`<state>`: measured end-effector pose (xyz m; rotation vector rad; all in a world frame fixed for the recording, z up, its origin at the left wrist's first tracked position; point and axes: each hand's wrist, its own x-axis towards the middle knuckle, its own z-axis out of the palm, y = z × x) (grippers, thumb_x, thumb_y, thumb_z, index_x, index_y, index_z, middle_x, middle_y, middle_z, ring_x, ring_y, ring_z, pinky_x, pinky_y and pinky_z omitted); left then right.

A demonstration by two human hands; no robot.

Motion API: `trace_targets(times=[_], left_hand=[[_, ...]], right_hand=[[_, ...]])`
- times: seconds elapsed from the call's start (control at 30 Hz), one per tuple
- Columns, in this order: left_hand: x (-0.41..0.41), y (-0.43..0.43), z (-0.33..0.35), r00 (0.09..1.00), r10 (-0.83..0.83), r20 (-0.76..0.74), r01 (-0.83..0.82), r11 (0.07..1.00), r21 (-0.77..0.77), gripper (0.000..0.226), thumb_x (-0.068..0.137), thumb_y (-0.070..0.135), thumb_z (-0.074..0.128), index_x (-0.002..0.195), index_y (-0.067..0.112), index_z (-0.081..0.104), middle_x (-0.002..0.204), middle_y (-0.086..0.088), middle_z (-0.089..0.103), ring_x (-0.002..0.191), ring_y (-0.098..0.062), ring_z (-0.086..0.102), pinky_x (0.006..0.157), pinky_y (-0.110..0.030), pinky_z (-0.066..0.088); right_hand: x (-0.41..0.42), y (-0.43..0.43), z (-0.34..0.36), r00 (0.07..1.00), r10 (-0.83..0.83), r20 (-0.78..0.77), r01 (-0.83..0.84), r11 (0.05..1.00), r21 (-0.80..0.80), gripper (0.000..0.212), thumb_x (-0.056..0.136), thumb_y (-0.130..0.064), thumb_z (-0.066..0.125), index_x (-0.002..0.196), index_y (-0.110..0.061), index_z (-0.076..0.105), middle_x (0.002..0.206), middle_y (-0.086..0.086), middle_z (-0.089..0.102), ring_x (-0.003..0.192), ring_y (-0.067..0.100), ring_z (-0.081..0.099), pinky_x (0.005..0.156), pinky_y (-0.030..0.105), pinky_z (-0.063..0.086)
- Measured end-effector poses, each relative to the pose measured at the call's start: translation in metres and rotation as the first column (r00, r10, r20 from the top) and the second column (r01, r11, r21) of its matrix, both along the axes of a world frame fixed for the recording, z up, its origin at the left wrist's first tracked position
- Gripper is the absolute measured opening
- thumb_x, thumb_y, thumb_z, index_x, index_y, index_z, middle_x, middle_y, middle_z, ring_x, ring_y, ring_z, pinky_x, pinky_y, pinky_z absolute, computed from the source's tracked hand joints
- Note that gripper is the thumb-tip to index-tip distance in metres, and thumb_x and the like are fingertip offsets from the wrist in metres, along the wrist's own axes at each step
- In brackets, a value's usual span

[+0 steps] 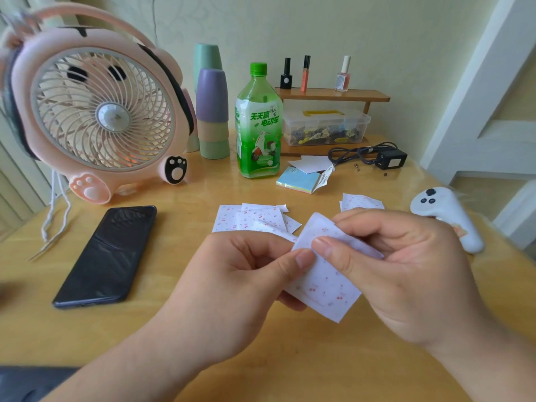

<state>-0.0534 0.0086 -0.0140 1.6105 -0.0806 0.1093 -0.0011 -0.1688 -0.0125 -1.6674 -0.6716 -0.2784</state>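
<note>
Right hand [406, 271] hides part of the paper [324, 285].

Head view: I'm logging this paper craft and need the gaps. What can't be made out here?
All in the head view:
- Cherry-print paper: its underside and the part in the grip, covered by the left hand and right hand.
- Paper stack: near edge hidden behind the left hand.
- Clear box: contents too small to tell.
- Fan: top left blurred, cut by the frame edge.
</note>
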Motion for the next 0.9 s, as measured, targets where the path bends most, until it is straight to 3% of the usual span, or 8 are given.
trace_targets(times=[0.2, 0.37, 0.6, 0.67, 0.77, 0.83, 0.9], left_hand=[[-0.0002, -0.0009, 0.0003, 1.000, -0.013, 0.004, 0.013, 1.000, -0.012, 0.022, 0.087, 0.025, 0.074, 0.079, 0.006, 0.080, 0.080, -0.013, 0.078, 0.066, -0.033, 0.073, 0.066, -0.036, 0.061], [-0.0018, -0.0016, 0.0020, 1.000, -0.029, -0.009, 0.029, 0.998, -0.062, 0.023, 0.084, 0.020, 0.070, 0.077, 0.000, 0.078, 0.077, -0.015, 0.077, 0.062, -0.029, 0.072, 0.060, -0.025, 0.056], [-0.0037, -0.0017, -0.0016, 0.999, -0.040, 0.033, 0.038, 0.998, 0.046, 0.025, 0.084, 0.033, 0.073, 0.076, 0.010, 0.077, 0.072, -0.010, 0.076, 0.067, -0.022, 0.071, 0.068, -0.029, 0.054], [-0.0045, -0.0038, 0.0002, 0.999, -0.020, 0.040, 0.020, 1.000, 0.007, 0.029, 0.086, 0.034, 0.078, 0.072, 0.009, 0.076, 0.066, -0.003, 0.073, 0.059, -0.013, 0.064, 0.060, -0.019, 0.049], [-0.0060, -0.0078, 0.0011, 0.998, 0.042, 0.056, -0.044, 0.998, 0.034, 0.037, 0.085, 0.043, 0.074, 0.063, 0.013, 0.072, 0.052, 0.011, 0.053, 0.047, -0.005, 0.039, 0.048, -0.010, 0.031], [-0.0056, -0.0084, 0.0010, 0.997, 0.038, 0.074, -0.042, 0.997, 0.059, 0.037, 0.087, 0.040, 0.071, 0.064, 0.011, 0.070, 0.050, 0.012, 0.057, 0.045, -0.002, 0.045, 0.048, -0.009, 0.033], [-0.0051, -0.0067, -0.0004, 0.995, -0.012, 0.099, 0.004, 0.997, 0.082, 0.037, 0.091, 0.040, 0.070, 0.069, 0.011, 0.071, 0.057, 0.001, 0.069, 0.052, -0.008, 0.059, 0.054, -0.014, 0.041]], right_hand=[[-0.0032, 0.0031, 0.0013, 0.998, -0.023, -0.065, 0.027, 0.997, 0.070, 0.012, 0.067, -0.023, 0.082, 0.076, -0.029, 0.077, 0.076, -0.010, 0.077, 0.069, 0.003, 0.071, 0.065, 0.014, 0.053], [-0.0032, 0.0027, 0.0012, 0.991, 0.001, -0.130, 0.010, 0.996, 0.088, 0.013, 0.070, -0.031, 0.083, 0.079, -0.024, 0.078, 0.073, 0.001, 0.077, 0.065, 0.011, 0.070, 0.060, 0.022, 0.054], [-0.0033, 0.0039, -0.0008, 0.998, -0.032, -0.050, 0.033, 0.999, 0.019, 0.010, 0.080, -0.030, 0.073, 0.076, -0.022, 0.074, 0.065, -0.004, 0.071, 0.058, 0.005, 0.062, 0.055, 0.016, 0.047], [-0.0036, 0.0043, -0.0008, 1.000, -0.027, -0.014, 0.027, 1.000, -0.009, 0.011, 0.082, -0.028, 0.073, 0.073, -0.021, 0.074, 0.066, -0.008, 0.072, 0.061, 0.005, 0.064, 0.058, 0.013, 0.046], [-0.0054, 0.0049, 0.0007, 0.998, 0.052, 0.041, -0.051, 0.998, -0.023, 0.010, 0.086, -0.017, 0.070, 0.077, -0.018, 0.073, 0.073, -0.017, 0.074, 0.071, 0.002, 0.070, 0.068, 0.009, 0.048], [-0.0064, 0.0044, 0.0019, 0.995, 0.084, 0.062, -0.083, 0.996, -0.027, 0.011, 0.088, -0.015, 0.070, 0.078, -0.019, 0.073, 0.077, -0.016, 0.076, 0.075, 0.006, 0.072, 0.071, 0.012, 0.049], [-0.0066, 0.0030, 0.0017, 0.994, 0.076, 0.082, -0.075, 0.997, -0.016, 0.012, 0.088, -0.018, 0.073, 0.078, -0.024, 0.073, 0.077, -0.015, 0.075, 0.073, 0.009, 0.071, 0.069, 0.015, 0.050]])
